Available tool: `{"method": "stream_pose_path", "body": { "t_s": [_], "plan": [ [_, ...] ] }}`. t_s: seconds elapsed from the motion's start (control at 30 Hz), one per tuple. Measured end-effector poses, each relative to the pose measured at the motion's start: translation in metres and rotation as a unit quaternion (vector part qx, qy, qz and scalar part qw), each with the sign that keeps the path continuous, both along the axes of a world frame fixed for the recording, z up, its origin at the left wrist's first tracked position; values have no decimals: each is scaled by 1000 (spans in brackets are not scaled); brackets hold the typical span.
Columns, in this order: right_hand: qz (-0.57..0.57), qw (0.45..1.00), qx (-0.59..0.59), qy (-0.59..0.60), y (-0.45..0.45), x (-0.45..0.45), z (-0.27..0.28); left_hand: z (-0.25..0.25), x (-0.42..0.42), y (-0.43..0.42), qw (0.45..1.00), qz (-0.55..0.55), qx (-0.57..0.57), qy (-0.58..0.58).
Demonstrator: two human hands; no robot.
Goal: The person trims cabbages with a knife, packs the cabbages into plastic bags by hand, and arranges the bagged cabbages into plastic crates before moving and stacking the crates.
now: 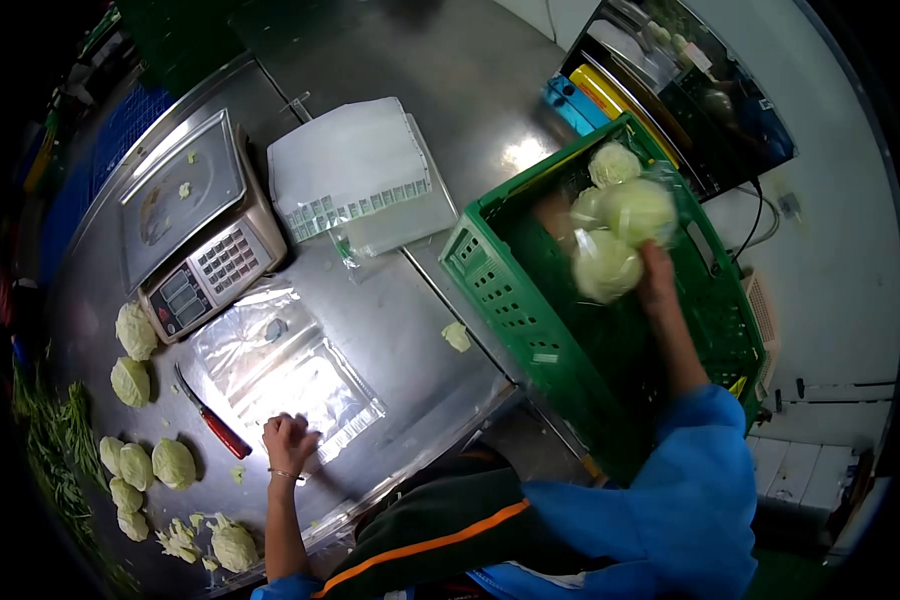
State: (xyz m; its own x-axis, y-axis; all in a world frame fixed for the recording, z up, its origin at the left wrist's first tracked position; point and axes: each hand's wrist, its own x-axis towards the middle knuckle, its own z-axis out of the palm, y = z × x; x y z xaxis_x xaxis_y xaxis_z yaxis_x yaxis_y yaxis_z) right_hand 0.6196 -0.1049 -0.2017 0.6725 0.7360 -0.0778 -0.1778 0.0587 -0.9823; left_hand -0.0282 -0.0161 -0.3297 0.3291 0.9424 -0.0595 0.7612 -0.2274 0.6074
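Observation:
My right hand (pixel 656 280) is inside the green crate (pixel 515 310), its fingers closed on a pale green cabbage (pixel 640 212) in clear plastic. More cabbages (pixel 606 265) lie against it in the crate. My left hand (pixel 290 445) is over the near edge of the clear plastic bags (pixel 290 375) on the metal table, fingers curled; what it holds, if anything, is hidden. Left of that hand lies a curved knife with a red handle (pixel 225 432). Loose cabbages (pixel 174 463) rest along the table's left side.
A scale (pixel 215 265) with a metal pan stands at the back left. Beside it are stacked white bags (pixel 350 165). Leafy greens (pixel 60 440) lie at the far left. A blue box (pixel 573 104) and a dark-framed screen or glass panel (pixel 700 90) are behind the crate.

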Motion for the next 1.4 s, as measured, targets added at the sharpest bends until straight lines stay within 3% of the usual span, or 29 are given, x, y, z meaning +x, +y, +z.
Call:
{"method": "stream_pose_path", "body": {
  "t_s": [0.03, 0.1, 0.2, 0.23, 0.27, 0.33, 0.37, 0.43, 0.47, 0.5, 0.53, 0.6, 0.67, 0.7, 0.77, 0.83, 0.87, 0.9, 0.97, 1.0, 1.07, 1.1, 1.17, 1.2, 1.23, 1.33, 1.4],
  "plan": [
    [-15, 1000, -12, -7, 14, -2, -19, -13, -8, 4, 1000, -9, 18, 14],
    [13, 995, 13, 96, 43, -25, -19, -17, -16, 9, 999, -19, -28, 13],
    [43, 995, 50, 77, 70, -26, -44, 9, -5, 2, 985, 82, -145, -45],
    [63, 995, 62, 50, 76, -24, -47, 14, -2, 0, 997, 39, -60, -29],
    [83, 994, 71, 22, 79, -24, -49, 19, 4, 0, 992, 77, -82, -64],
    [76, 990, 57, 106, 77, -24, -39, 24, 15, 2, 986, 92, -77, -116],
    [77, 985, 51, 145, 79, -20, -32, 29, 19, 6, 989, 78, -95, -80],
    [18, 998, -52, 32, 81, -5, -40, 49, 30, 12, 995, -86, 57, 11],
    [-35, 993, -115, -18, 84, -7, -38, 32, 18, 6, 995, -80, 11, 60],
    [-89, 978, -178, -68, 86, -6, -37, 16, 7, -1, 990, -61, 40, 120],
    [-152, 951, -211, -165, 83, 21, -61, -1, -7, -2, 995, -47, 33, 81],
    [-170, 913, -271, -254, 73, 24, -45, -20, -23, 4, 999, 17, -13, -33],
    [-195, 854, -329, -352, 67, 34, -36, -22, -21, 8, 970, 127, -91, -187],
    [-193, 833, -327, -401, 64, 41, -35, -15, -19, 11, 949, 194, -76, -238],
    [-182, 789, -315, -495, 72, 12, 3, 74, 15, 7, 908, 242, -24, -341],
    [-53, 898, -86, -428, 83, -67, 67, 142, 30, -22, 951, 79, 172, -243],
    [5, 936, -43, -349, 91, -121, 100, 163, 30, -31, 936, -78, 252, -231],
    [78, 964, -6, -256, 101, -174, 119, 173, 27, -43, 960, -174, 133, -174],
    [198, 954, 32, -221, 123, -238, 105, 126, 39, -53, 973, -119, 121, -154],
    [276, 936, 22, -217, 139, -286, 90, 81, 28, -59, 986, -125, 45, -102],
    [378, 894, 14, -241, 144, -386, 83, 86, 20, -87, 991, -89, 72, -67],
    [446, 864, 38, -230, 133, -443, 87, 90, 20, -100, 983, -53, 135, -116],
    [635, 737, 63, -224, 119, -543, 88, 90, 10, -113, 989, -43, 100, -98],
    [687, 647, 139, -299, 118, -593, 88, 79, 5, -118, 991, -33, 94, -92],
    [682, 600, 147, -390, 122, -639, 69, 60, -1, -122, 992, -27, 91, -83],
    [644, 559, 170, -494, 149, -757, -5, 56, -25, -134, 982, 37, 149, -111],
    [605, 443, 138, -648, 156, -806, -7, 75, -38, -137, 967, 99, 176, -154]
  ]
}}
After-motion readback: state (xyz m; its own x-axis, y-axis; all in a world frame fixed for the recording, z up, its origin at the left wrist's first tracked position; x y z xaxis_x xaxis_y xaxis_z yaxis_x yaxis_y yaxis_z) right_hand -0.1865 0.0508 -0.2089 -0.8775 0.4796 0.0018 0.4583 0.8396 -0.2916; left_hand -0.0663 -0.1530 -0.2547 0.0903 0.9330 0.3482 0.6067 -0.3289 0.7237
